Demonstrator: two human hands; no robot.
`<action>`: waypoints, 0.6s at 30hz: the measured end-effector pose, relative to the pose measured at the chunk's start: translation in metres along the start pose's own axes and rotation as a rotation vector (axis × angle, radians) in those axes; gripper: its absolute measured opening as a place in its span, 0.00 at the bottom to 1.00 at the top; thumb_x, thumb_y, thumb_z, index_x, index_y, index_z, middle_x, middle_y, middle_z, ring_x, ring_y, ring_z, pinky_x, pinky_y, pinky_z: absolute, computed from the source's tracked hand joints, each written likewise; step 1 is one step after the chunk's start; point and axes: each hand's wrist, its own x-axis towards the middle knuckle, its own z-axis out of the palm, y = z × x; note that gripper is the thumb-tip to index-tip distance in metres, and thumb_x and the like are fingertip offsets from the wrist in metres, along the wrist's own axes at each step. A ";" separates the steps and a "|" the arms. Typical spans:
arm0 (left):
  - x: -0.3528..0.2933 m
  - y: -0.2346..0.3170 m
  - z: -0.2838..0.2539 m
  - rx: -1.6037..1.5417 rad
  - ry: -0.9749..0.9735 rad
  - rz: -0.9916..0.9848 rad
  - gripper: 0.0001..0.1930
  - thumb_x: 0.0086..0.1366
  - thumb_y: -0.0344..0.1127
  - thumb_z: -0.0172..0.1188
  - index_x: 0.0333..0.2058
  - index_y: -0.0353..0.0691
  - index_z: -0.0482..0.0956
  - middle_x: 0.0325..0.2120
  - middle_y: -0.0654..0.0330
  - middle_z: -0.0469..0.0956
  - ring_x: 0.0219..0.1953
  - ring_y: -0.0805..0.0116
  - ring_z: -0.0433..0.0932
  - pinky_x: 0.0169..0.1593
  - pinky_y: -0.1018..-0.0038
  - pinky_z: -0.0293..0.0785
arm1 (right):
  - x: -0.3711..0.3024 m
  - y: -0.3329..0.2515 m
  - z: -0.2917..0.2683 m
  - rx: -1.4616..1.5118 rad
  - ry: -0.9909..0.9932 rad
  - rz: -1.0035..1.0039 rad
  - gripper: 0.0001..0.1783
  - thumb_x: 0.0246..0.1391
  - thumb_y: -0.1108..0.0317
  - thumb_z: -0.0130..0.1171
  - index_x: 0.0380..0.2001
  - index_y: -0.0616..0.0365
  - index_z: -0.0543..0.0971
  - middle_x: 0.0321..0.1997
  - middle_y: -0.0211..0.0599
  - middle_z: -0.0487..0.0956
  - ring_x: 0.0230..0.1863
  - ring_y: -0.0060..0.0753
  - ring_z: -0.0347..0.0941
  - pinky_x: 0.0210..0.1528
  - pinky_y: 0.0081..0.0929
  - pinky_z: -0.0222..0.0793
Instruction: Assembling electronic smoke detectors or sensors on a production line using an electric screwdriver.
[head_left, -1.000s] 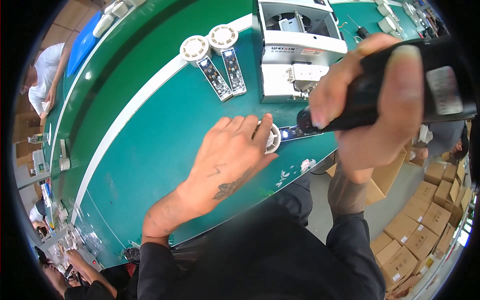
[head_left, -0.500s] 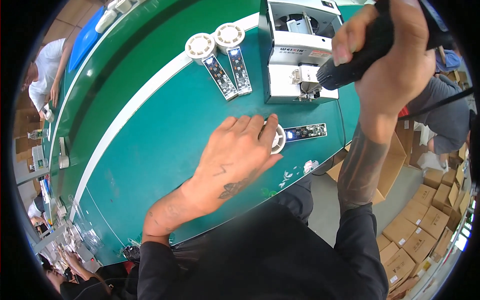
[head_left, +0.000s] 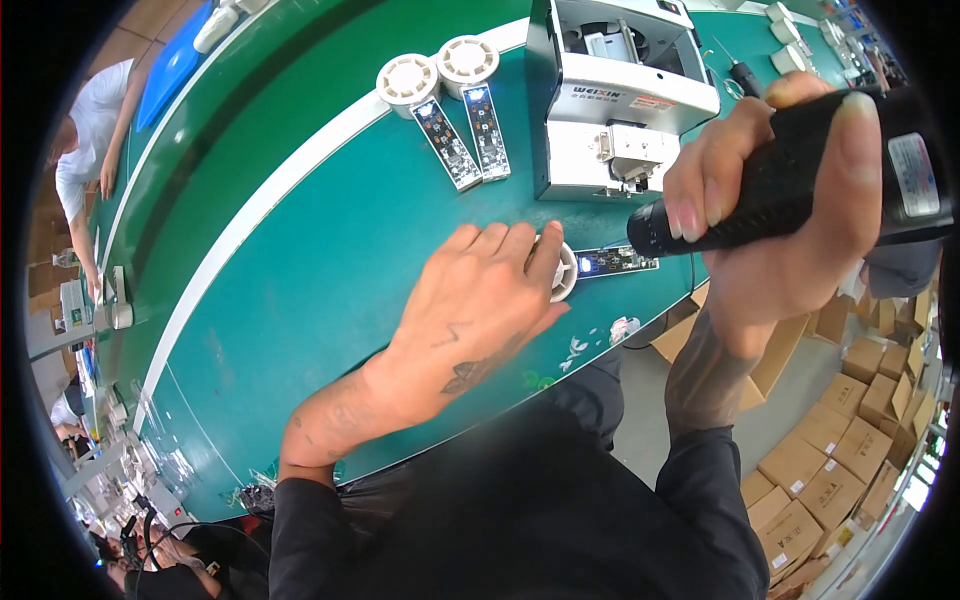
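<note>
I have fan unit (head_left: pixel 600 264) flat on green table (head_left: pixel 300 270), near front edge, light (head_left: pixel 586 265) glowing on bare board (head_left: pixel 618 262); left hand (head_left: pixel 475 310) grasps its round head (head_left: pixel 567 275); right hand (head_left: pixel 775 270) clenched round black power tool (head_left: pixel 780 190), nose over board, contact I can't tell; by my judgement, work on this one underway, board uncovered; two more fan units (head_left: pixel 447 143) lie beyond, lit, boards likewise exposed, whether done or waiting I can't tell

I list: one black top (head_left: pixel 500 510), six o'clock; black sleeves (head_left: pixel 712 485), four and seven o'clock; leaf-shaped tattoo (head_left: pixel 466 377), left hand (head_left: pixel 472 300); dense tattoo (head_left: pixel 695 395), right forearm (head_left: pixel 720 360).
</note>
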 end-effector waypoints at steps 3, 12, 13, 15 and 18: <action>-0.002 0.000 0.002 0.004 0.030 -0.003 0.32 0.60 0.43 0.71 0.58 0.31 0.76 0.43 0.52 0.80 0.43 0.54 0.79 0.48 0.63 0.73 | -0.008 -0.001 0.003 0.141 -0.018 -0.036 0.29 0.74 0.40 0.37 0.50 0.56 0.73 0.16 0.37 0.67 0.15 0.32 0.62 0.22 0.33 0.65; -0.005 0.003 0.000 -0.006 0.026 -0.010 0.33 0.58 0.43 0.73 0.59 0.31 0.76 0.44 0.52 0.80 0.43 0.54 0.79 0.47 0.63 0.73 | -0.023 0.014 0.015 0.189 0.087 0.062 0.29 0.73 0.41 0.42 0.51 0.60 0.70 0.16 0.41 0.69 0.13 0.32 0.64 0.19 0.32 0.67; -0.005 0.004 0.000 -0.008 0.025 -0.006 0.33 0.58 0.43 0.73 0.59 0.31 0.76 0.44 0.52 0.80 0.43 0.54 0.79 0.47 0.63 0.73 | -0.026 0.020 0.015 0.343 0.180 0.073 0.29 0.73 0.41 0.43 0.51 0.60 0.70 0.16 0.41 0.69 0.13 0.32 0.63 0.19 0.32 0.67; -0.005 0.004 0.000 -0.009 0.036 0.002 0.33 0.58 0.43 0.73 0.59 0.31 0.76 0.43 0.52 0.79 0.43 0.55 0.79 0.46 0.63 0.73 | -0.029 0.025 0.015 0.509 0.175 0.067 0.29 0.72 0.41 0.44 0.50 0.60 0.69 0.16 0.41 0.69 0.13 0.32 0.63 0.19 0.32 0.67; -0.004 0.004 -0.002 -0.004 0.024 0.004 0.33 0.58 0.43 0.73 0.58 0.31 0.76 0.43 0.52 0.79 0.43 0.55 0.79 0.47 0.63 0.73 | -0.032 0.026 0.016 0.627 0.155 0.041 0.28 0.72 0.41 0.45 0.49 0.60 0.69 0.17 0.41 0.69 0.14 0.32 0.63 0.19 0.31 0.66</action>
